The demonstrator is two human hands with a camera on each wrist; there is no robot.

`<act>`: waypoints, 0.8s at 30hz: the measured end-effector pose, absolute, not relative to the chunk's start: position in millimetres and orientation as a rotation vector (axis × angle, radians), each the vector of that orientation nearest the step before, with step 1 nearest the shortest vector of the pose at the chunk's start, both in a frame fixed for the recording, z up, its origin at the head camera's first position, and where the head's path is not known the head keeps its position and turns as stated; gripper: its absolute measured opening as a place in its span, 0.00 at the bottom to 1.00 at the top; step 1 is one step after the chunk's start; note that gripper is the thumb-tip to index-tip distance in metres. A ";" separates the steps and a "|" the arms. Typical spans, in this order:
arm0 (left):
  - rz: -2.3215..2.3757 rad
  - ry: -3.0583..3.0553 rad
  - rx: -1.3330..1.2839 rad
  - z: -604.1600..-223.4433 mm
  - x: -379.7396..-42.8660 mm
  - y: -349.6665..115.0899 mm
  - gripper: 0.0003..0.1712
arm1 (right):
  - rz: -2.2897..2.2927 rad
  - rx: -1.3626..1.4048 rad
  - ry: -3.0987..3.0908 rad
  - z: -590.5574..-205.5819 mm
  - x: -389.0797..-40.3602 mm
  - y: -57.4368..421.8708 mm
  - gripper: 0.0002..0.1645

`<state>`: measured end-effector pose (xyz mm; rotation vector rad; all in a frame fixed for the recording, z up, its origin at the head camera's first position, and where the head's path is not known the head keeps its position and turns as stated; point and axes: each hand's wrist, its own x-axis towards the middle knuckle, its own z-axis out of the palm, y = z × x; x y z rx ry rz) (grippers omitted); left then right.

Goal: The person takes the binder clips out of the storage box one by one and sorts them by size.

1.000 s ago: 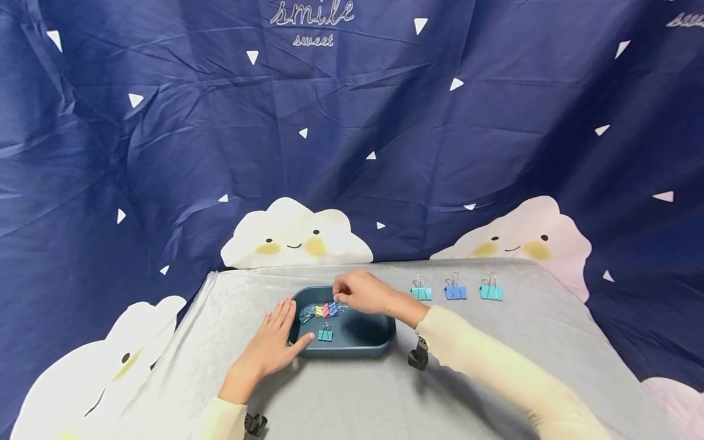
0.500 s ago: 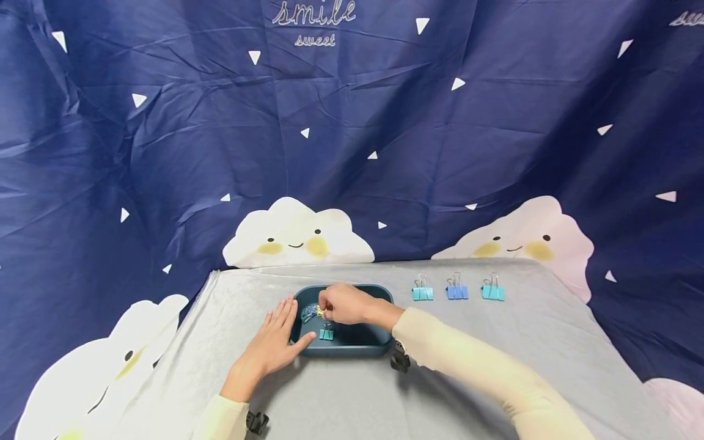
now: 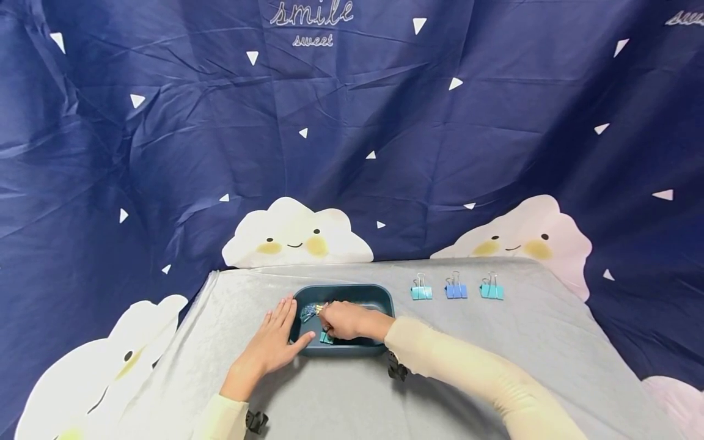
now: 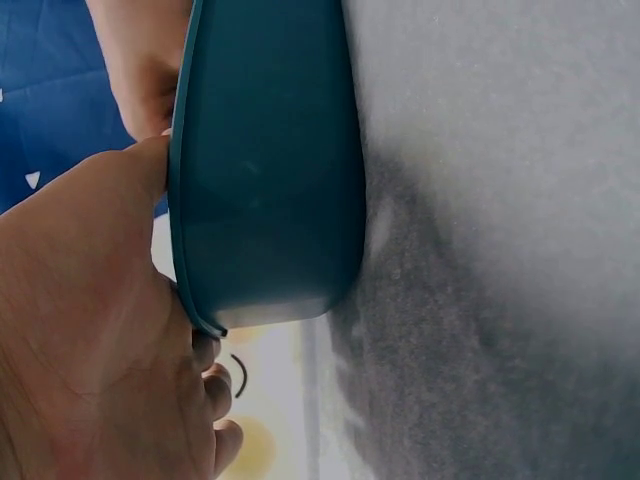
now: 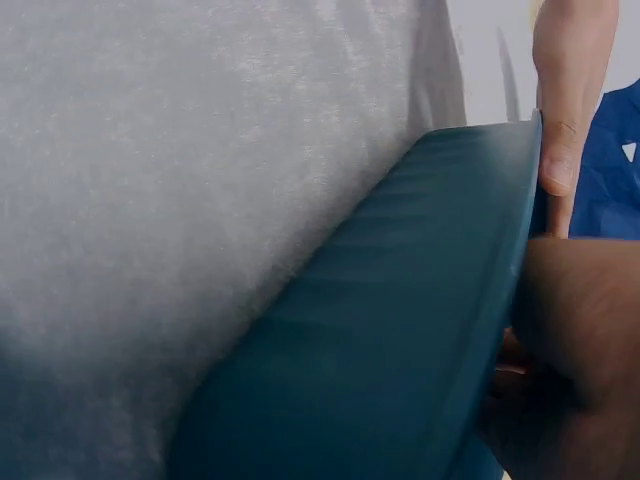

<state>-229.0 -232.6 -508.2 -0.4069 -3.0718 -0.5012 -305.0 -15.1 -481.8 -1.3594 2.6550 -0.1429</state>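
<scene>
A dark teal tray (image 3: 346, 351) with raised walls sits on the grey cloth. My left hand (image 3: 273, 342) lies over its left end, fingers straight along the rim and thumb across the near corner. My right hand (image 3: 345, 320) reaches down inside, fingers curled at a teal binder clip (image 3: 326, 337); they seem to pinch its wire handles, which they cover. Small coloured clips (image 3: 311, 312) lie at the tray's left, partly behind the right hand. In the right wrist view the tray wall (image 5: 380, 290) hides the fingertips.
Three larger binder clips stand in a row right of the tray: a light teal one (image 3: 421, 292), a blue one (image 3: 456, 291) and another teal one (image 3: 492, 291). A navy curtain (image 3: 352, 134) with clouds hangs behind the cloth-covered table (image 3: 352, 397).
From above the row of small clips, my right hand has come left, toward me and down to the teal binder clip. My left hand has stayed on the tray.
</scene>
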 end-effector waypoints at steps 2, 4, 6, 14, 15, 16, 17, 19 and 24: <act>-0.498 -3.071 -0.404 -507.9 -229.0 -232.2 0.57 | -0.146 -1.368 2.660 -482.3 -304.9 -14.3 0.07; -0.492 -3.072 -0.400 -507.3 -229.1 -231.8 0.57 | -0.156 -1.371 2.663 -481.8 -305.0 -13.2 0.09; -0.490 -3.074 -0.400 -506.8 -229.0 -231.5 0.57 | -0.157 -1.364 2.664 -480.8 -305.0 -11.8 0.12; -0.530 -3.027 -0.416 -510.3 -227.2 -231.7 0.57 | -0.222 -1.336 2.667 -480.1 -304.9 -5.6 0.14; -0.532 -3.015 -0.420 -511.4 -227.2 -231.8 0.57 | -0.229 -1.340 2.669 -480.2 -305.0 -4.8 0.15; -0.548 -2.999 -0.427 -512.1 -227.3 -231.9 0.57 | -0.233 -1.346 2.671 -480.5 -305.2 -4.1 0.15; -0.547 -2.993 -0.430 -513.1 -227.6 -232.0 0.57 | -0.237 -1.352 2.672 -480.8 -305.5 -3.6 0.15; -0.553 -2.986 -0.431 -513.8 -227.7 -232.0 0.57 | -0.242 -1.361 2.677 -481.6 -306.1 -2.7 0.14; -0.548 -3.020 -0.414 -511.6 -228.1 -231.2 0.57 | -0.261 -1.388 2.687 -483.1 -307.8 -1.5 0.11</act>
